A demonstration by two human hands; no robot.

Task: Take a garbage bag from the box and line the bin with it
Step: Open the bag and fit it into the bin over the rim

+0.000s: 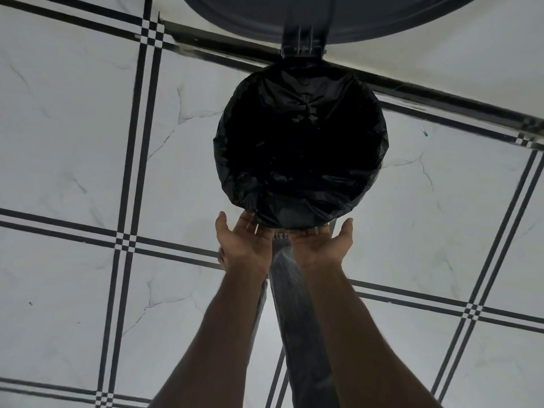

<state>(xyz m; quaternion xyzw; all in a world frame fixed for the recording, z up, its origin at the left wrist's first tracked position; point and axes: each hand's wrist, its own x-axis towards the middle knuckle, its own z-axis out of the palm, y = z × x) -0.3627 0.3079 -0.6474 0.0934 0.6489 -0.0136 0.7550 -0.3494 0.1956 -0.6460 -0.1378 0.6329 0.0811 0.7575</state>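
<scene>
Garbage bag (300, 148), black and crinkled, already sits inside the round bin (334, 223), its edge folded over the rim; the lid (323, 19) stands open behind. Left hand (244, 242) and right hand (323, 245) are palms up, fingers spread, under the near rim where the plastic overhangs, gripping nothing. Lining looks nearly done; the next move probably calls for tucking that near edge snugly.

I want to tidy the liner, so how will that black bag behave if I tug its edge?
The black bag is probably thin and floppy: it wrinkles all over the bin rim. Its faint sheen suggests it is slippery, so it may slide off where both hands, left and right, cup it.
</scene>
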